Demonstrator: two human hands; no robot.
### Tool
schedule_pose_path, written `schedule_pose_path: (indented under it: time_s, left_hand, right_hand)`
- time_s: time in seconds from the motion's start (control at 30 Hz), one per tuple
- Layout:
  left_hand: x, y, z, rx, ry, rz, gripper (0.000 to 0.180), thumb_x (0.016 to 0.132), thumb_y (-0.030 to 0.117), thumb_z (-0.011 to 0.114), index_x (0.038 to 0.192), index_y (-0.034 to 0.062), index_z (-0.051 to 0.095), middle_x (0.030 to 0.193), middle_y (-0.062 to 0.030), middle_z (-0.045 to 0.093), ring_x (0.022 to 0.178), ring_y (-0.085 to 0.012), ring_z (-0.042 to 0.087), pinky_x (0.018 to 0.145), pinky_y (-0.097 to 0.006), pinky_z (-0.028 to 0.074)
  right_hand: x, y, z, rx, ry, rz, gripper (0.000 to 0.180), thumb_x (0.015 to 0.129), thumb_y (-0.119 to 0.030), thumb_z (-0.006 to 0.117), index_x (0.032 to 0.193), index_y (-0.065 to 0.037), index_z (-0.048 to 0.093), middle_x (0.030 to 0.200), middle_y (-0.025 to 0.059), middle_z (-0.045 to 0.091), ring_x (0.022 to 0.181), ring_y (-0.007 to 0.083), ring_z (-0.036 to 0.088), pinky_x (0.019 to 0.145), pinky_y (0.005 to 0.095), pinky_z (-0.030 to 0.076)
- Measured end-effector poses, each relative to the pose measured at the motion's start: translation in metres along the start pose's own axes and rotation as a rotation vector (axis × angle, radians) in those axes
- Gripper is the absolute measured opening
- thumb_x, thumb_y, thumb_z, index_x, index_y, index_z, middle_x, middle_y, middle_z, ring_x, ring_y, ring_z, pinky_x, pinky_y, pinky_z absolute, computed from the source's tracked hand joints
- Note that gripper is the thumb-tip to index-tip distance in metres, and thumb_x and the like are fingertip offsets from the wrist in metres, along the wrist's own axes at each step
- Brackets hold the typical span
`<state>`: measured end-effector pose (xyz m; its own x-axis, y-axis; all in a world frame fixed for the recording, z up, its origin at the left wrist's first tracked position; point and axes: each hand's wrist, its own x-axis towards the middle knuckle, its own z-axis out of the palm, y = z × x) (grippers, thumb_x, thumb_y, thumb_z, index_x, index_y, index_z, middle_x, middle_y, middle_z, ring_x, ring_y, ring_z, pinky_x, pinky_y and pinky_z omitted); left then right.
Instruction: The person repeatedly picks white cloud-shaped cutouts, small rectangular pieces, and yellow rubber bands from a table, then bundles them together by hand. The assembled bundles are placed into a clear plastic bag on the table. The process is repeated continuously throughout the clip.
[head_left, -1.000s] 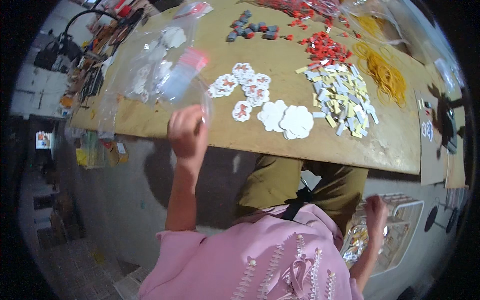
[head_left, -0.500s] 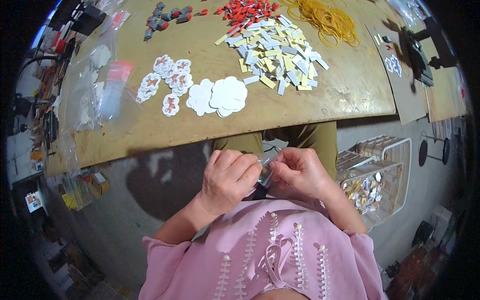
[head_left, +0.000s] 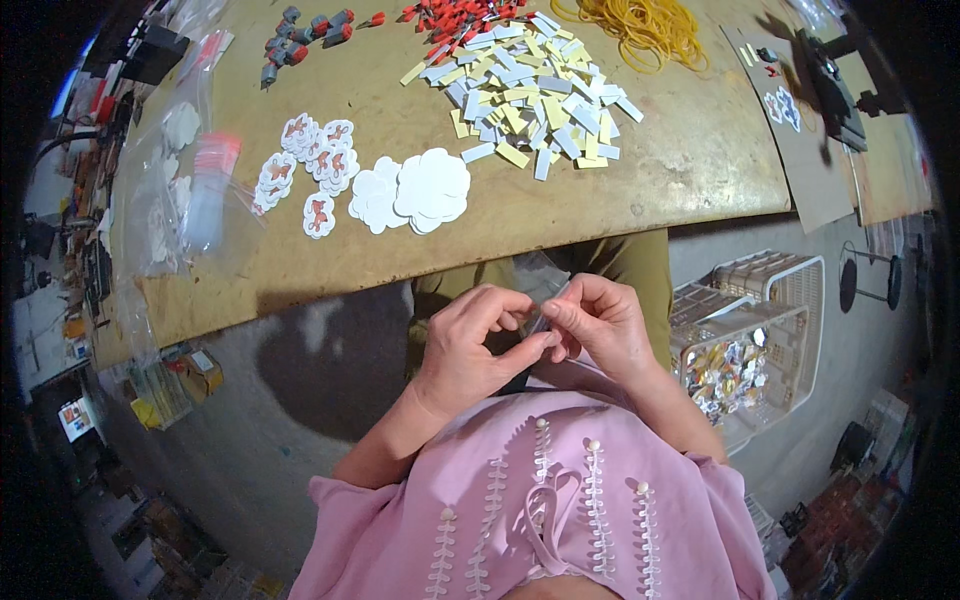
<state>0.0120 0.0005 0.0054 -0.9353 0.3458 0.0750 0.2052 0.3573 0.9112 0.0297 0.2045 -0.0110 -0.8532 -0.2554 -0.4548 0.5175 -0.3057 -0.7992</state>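
Above my lap, just off the table's near edge, my two hands meet at a small clear plastic bag [head_left: 541,276]. My right hand [head_left: 603,322] is closed, pinching the bag's edge between thumb and fingers. Curled fingers of my left hand [head_left: 470,338] grip the bag's other side, and its thumb reaches over to the right fingertips. Most of the bag is hidden behind the hands, so its contents cannot be made out. On the table [head_left: 520,215] ahead lie white scalloped cards [head_left: 432,190] and several small stacks of printed cut-out cards [head_left: 319,215].
Farther back are a pile of yellow and grey strips [head_left: 545,100], red small parts [head_left: 455,22], grey-and-red pieces [head_left: 290,50] and yellow rubber bands [head_left: 650,32]. Clear bags [head_left: 212,195] lie at left. White plastic baskets [head_left: 770,350], one holding filled packets, stand on the floor at right.
My left hand has loosened from a fist, its thumb now stretched toward the right hand. Both hands have shifted slightly upward, and more of the clear bag shows beyond them. The view has shifted slightly.
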Motion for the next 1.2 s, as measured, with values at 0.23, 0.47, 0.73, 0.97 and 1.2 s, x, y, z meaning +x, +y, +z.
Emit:
schedule_pose_path:
  time_s: [0.23,0.47,0.73,0.97,1.2]
  left_hand:
    - [0.003,-0.007,0.011,0.225,0.075,0.072,0.013,0.087,0.008,0.082,0.09,0.0058,0.069,0.082,-0.0083,0.072,0.069,-0.0259,0.072,0.061,-0.037,0.057]
    - [0.001,-0.018,0.02,0.199,0.152,-0.035,0.009,0.089,0.007,0.077,0.09,0.0073,0.067,0.081,-0.0098,0.071,0.069,-0.0305,0.071,0.06,-0.041,0.056]
    - [0.001,-0.014,-0.003,0.311,-0.036,0.238,0.007,0.087,0.007,0.073,0.094,0.0076,0.07,0.081,-0.0098,0.067,0.073,-0.0334,0.069,0.063,-0.044,0.056]
    - [-0.014,-0.017,-0.027,0.314,-0.023,0.275,0.011,0.088,0.011,0.081,0.089,0.0059,0.071,0.082,-0.0079,0.068,0.073,-0.029,0.069,0.064,-0.04,0.055]
    - [-0.02,-0.005,-0.07,0.268,-0.046,0.333,0.018,0.087,0.01,0.083,0.103,0.0078,0.077,0.098,-0.0076,0.073,0.086,-0.0264,0.07,0.076,-0.038,0.058]
  right_hand:
    - [0.005,0.008,0.015,-0.177,0.154,-0.124,0.027,0.104,-0.021,0.076,0.087,-0.002,0.068,0.073,0.0005,0.07,0.06,0.0058,0.065,0.051,0.022,0.052]
    - [-0.001,0.003,0.01,-0.236,0.117,0.029,0.03,0.104,-0.021,0.076,0.085,-0.001,0.065,0.07,0.0022,0.068,0.059,0.0066,0.065,0.049,0.025,0.054]
    - [0.004,0.004,0.004,-0.296,0.147,0.133,0.033,0.111,-0.022,0.06,0.09,0.002,0.069,0.069,0.0066,0.069,0.057,0.0119,0.066,0.051,0.0283,0.055]
    - [0.003,-0.019,0.007,-1.068,0.073,-0.958,0.03,0.084,0.003,0.081,0.111,-0.003,0.07,0.106,0.0123,0.073,0.076,0.0252,0.074,0.065,0.0349,0.059]
    - [-0.003,-0.04,0.018,-1.252,-0.32,-0.722,0.033,0.076,0.003,0.079,0.107,-0.004,0.073,0.105,0.0118,0.071,0.093,0.0316,0.072,0.075,0.0416,0.061]
